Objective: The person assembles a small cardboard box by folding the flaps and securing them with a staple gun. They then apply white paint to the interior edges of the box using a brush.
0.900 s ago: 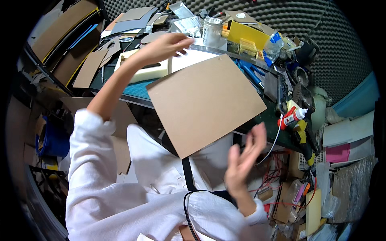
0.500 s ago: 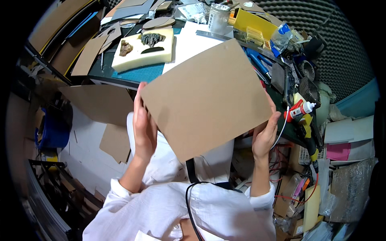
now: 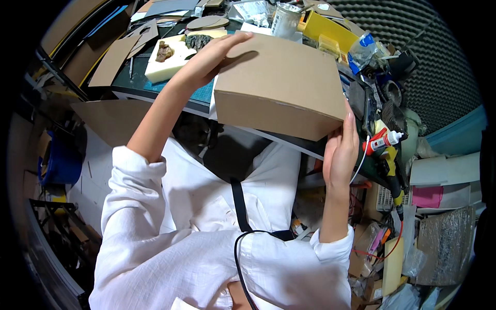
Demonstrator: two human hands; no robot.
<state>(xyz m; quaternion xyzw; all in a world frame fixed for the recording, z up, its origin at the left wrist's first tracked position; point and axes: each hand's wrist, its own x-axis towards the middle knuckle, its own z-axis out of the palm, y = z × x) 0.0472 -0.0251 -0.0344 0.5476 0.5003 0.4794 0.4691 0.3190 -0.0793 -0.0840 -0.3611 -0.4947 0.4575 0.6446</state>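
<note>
Nearest, at 6 o'clock, a black cord (image 3: 237,261) runs down over the white shirt (image 3: 206,274). Beyond it a black strap (image 3: 239,204) lies across the white trousers (image 3: 274,181). At 3 o'clock the right hand (image 3: 341,150) stands against the right end of a brown cardboard box (image 3: 281,80), fingers straight, close together and pointing up; its thumb side is partly hidden, so I cannot tell whether it pinches.

The box sits between 12 and 1 o'clock, over the table's (image 3: 124,82) near edge, one long side facing the person. I cannot tell whether it rests on the table. Toward 11 o'clock the left hand (image 3: 217,57) reaches over the box's far left corner, fingers stretched out; the thumb is hard to make out, so its grip cannot be told.

Just past the right hand, at 3 o'clock, is a white bottle (image 3: 385,140) with red on it. A blue bin (image 3: 62,160) stands at 9 o'clock. By the left forearm lies a teal mat (image 3: 202,95). At 11 o'clock a cream foam block (image 3: 160,72) carries a brown lump (image 3: 164,51) and a dark lump (image 3: 199,41). Farther off are a white jar (image 3: 287,20) near 12 o'clock, a yellow box (image 3: 330,30) at 1 and a bumpy grey wall (image 3: 439,67) at 2.
</note>
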